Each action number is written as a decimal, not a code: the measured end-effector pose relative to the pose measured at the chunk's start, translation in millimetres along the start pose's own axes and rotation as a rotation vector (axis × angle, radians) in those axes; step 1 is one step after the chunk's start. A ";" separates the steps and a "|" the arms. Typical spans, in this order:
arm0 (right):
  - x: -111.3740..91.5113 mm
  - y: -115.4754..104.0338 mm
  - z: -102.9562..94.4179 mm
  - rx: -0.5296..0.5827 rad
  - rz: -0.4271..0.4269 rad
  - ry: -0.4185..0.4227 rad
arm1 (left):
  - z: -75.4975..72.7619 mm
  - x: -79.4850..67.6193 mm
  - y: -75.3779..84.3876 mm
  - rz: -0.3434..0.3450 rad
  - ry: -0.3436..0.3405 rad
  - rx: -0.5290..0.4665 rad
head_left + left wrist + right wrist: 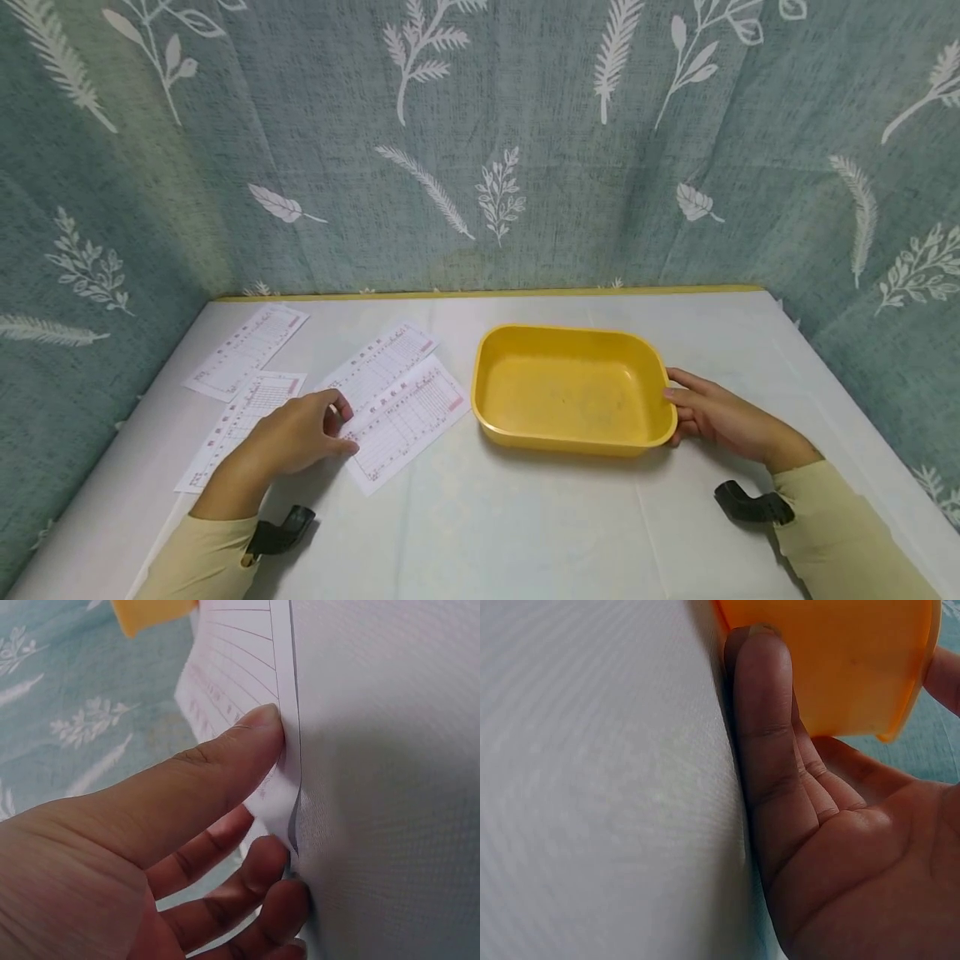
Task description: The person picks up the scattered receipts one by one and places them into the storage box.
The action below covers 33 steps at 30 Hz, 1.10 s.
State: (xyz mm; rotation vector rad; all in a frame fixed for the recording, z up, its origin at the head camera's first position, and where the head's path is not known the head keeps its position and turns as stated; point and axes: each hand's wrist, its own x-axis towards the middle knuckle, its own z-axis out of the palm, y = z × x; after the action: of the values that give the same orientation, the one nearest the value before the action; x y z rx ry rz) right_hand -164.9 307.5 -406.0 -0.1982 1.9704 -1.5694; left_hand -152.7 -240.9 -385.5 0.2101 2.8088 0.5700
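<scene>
The basin point(573, 396) is yellow, papers point(408, 425) red-printed white, backdrop point(337, 167) leaf-patterned teal.

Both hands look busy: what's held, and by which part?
The right hand holds the yellow tub by its right rim. The left hand touches a sheet at its left edge; gripping cannot be told.

You have a round-cornered yellow basin point(573, 392) upright right of centre, with four white printed paper sheets point(412, 421) lying to its left, two overlapping near it and two farther left.
</scene>
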 end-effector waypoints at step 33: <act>0.6 0.6 0.1 0.017 -0.016 -0.021 | 2.9 1.3 -4.9 0.047 0.016 -0.070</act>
State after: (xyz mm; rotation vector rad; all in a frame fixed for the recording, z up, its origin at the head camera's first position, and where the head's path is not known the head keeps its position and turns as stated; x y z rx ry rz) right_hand -165.2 307.3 -406.7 -0.2240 1.9435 -1.5871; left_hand -153.5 -244.1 -390.3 0.2597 2.8003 0.6818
